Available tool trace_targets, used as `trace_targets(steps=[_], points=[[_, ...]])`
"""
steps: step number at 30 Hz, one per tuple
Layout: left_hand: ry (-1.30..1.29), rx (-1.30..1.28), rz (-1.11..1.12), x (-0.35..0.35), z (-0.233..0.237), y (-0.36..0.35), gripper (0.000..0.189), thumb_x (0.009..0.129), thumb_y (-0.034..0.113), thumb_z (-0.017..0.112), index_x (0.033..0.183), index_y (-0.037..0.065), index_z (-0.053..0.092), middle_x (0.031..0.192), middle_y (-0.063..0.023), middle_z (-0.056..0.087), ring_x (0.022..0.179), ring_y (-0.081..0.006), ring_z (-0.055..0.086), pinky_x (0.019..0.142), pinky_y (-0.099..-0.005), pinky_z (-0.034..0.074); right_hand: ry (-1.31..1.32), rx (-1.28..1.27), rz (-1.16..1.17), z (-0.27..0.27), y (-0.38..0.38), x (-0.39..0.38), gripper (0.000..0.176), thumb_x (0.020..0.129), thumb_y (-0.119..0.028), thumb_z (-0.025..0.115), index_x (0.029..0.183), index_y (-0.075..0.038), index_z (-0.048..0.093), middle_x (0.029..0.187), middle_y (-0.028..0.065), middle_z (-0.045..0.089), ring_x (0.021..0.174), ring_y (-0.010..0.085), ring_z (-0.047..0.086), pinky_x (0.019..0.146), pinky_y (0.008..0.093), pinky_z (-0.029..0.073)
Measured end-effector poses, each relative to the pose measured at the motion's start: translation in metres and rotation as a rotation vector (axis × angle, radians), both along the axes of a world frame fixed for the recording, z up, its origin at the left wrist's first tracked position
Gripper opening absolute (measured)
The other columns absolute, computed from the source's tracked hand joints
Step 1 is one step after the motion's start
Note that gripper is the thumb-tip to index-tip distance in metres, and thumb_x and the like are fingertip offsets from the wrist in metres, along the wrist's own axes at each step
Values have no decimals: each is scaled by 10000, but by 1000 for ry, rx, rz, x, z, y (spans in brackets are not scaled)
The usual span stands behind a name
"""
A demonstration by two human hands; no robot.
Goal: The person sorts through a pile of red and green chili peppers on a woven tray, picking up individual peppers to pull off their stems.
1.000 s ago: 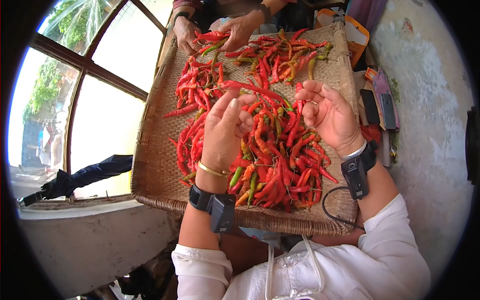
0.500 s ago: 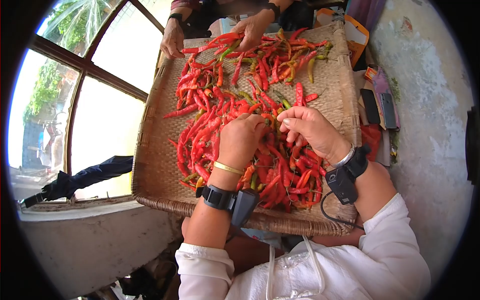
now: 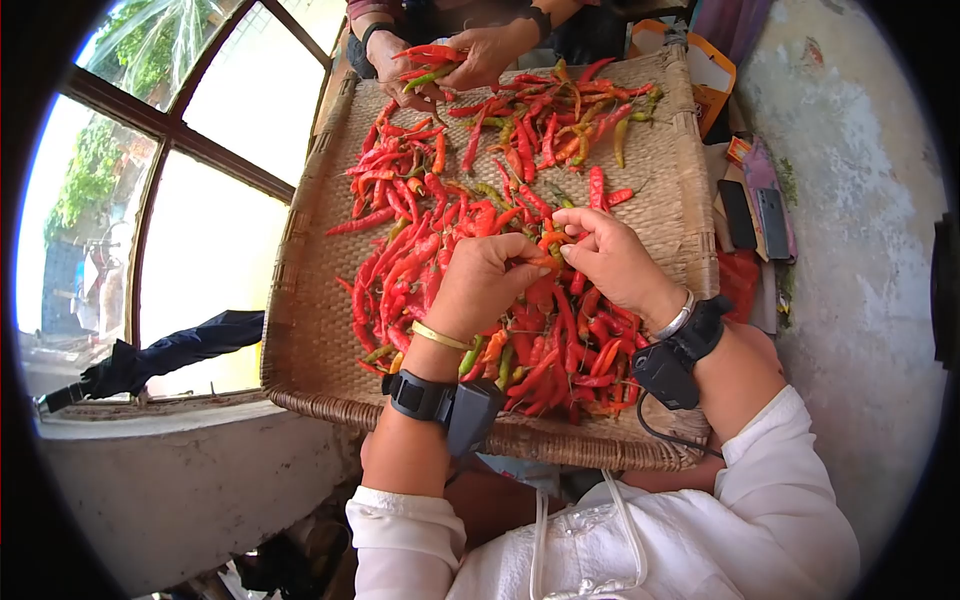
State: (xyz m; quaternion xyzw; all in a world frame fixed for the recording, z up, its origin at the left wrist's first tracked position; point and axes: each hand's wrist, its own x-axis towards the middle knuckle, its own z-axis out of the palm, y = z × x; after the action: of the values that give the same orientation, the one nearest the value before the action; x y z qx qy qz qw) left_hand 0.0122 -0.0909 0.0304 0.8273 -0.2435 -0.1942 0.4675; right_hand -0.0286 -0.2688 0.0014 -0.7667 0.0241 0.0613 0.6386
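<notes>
Though some green, mostly red, slender chilies (image 3: 480, 217)

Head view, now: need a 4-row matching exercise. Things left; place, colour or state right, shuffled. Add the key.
1. Chili peppers
2. Folded umbrella
3. Bangle
4. Right hand

A. Gold-coloured, at the wrist of the left hand
B. Mostly red, spread over the woven tray
C. Has a silver-coloured bracelet at its wrist
D. Dark, beside the window

Pairs: 1-B, 2-D, 3-A, 4-C
</notes>
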Motion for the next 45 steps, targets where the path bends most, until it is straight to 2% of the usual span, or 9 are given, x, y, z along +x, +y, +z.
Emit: trace_targets(steps=[8, 14, 16, 23, 33, 37, 39, 43, 45], points=[[354, -309, -17, 0, 3, 6, 96, 815, 99, 625, 867, 19, 641, 660, 39, 569, 551, -16, 474, 484, -172, 395, -76, 69, 138, -1, 5, -2, 281, 811, -11, 550, 1092, -6, 537, 841, -9, 543, 693, 51, 506, 641, 190, 443], [317, -354, 166, -1, 21, 19, 139, 854, 123, 578, 907, 15, 648, 675, 20, 584, 556, -25, 484, 482, -163, 385, -117, -315, 196, 6, 0, -10, 152, 760, -111, 589, 889, -41, 627, 687, 119, 615, 696, 265, 614, 649, 364, 482], [239, -479, 279, 6, 23, 27, 171, 876, 152, 545, 922, 15, 638, 665, 10, 576, 518, -27, 447, 461, -158, 355, -194, -799, 241, 10, -5, -12, 117, 744, -138, 563, 784, -39, 610, 704, 156, 599, 716, 326, 594, 652, 425, 470], [298, -892, 573, 32, 17, 44, 164, 894, 167, 526, 931, 26, 602, 718, -18, 584, 558, -39, 458, 495, -141, 373, -176, -900, 347, 4, -5, -8, 174, 742, -172, 537, 836, -67, 638, 731, 145, 614, 734, 323, 596, 668, 424, 466], [451, -567, 400, 37, 20, 56, 206, 894, 199, 527, 936, 9, 596, 757, -66, 625, 570, -61, 522, 482, -162, 398, -222, -151, 605, 22, -5, -7, 184, 735, -113, 568, 868, -15, 649, 735, 90, 632, 662, 157, 604, 628, 295, 471], [497, -552, 330, 40, 20, 46, 229, 903, 213, 511, 985, 13, 584, 857, -88, 633, 614, -65, 546, 510, -171, 414, 134, 11, 728, 28, -3, -10, 177, 765, -80, 568, 905, 3, 637, 747, 43, 616, 621, 86, 561, 577, 236, 458], [423, -893, 651, 34, 26, 26, 338, 909, 302, 488, 1047, 5, 572, 777, -52, 627, 557, -71, 504, 525, -180, 403, 171, 46, 751, 27, -3, -10, 176, 771, -61, 572, 921, 7, 633, 783, 32, 617, 629, 73, 553, 576, 226, 455], [301, -633, 704, 28, 21, 20, 459, 948, 377, 341, 1157, 6, 512, 1057, -79, 591, 658, -76, 538, 563, -198, 423, 188, 151, 616, 32, -4, -10, 192, 805, -121, 557, 939, -3, 628, 709, 13, 590, 581, 60, 539, 542, 209, 449], [156, -215, 220, 18, 24, 28, 548, 948, 434, 268, 1180, -6, 499, 1039, -78, 599, 613, -77, 510, 543, -209, 410, 195, 200, 525, 35, -6, -8, 190, 814, -124, 555, 945, -6, 625, 706, 10, 584, 582, 54, 536, 535, 199, 445]])
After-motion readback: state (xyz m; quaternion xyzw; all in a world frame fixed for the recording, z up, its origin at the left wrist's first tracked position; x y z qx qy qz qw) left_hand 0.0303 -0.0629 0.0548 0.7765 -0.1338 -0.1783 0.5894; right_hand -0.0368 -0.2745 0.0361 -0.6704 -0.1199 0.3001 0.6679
